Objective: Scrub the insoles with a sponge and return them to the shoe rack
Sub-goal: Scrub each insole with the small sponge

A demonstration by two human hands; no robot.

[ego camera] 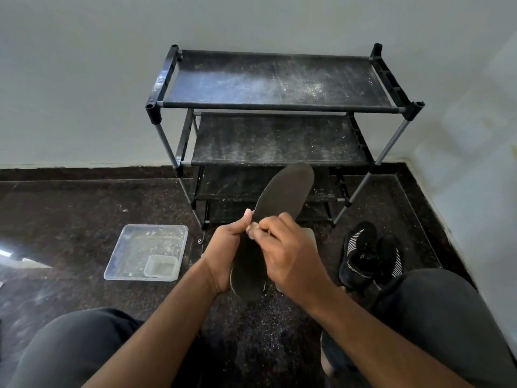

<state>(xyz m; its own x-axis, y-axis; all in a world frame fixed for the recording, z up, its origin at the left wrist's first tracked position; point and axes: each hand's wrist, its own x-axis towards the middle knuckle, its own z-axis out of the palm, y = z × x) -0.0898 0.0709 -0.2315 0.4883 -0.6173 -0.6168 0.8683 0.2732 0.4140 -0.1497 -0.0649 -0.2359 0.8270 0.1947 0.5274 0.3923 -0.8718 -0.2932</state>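
A dark grey insole (282,191) is held up in front of the black shoe rack (275,105), toe end pointing up and away. My left hand (223,253) grips its lower half from the left, thumb up along the edge. My right hand (288,253) lies over the insole's middle with curled fingers, the fingertips pinching at its surface near my left thumb. A pale flat thing (311,235) shows behind my right hand; what it is cannot be told. No sponge is plainly visible.
A clear plastic tray (131,247) with a small clear tub (161,266) in its corner lies on the dark floor to the left. A pair of black shoes (369,256) stands to the right near the wall. My knees frame the bottom.
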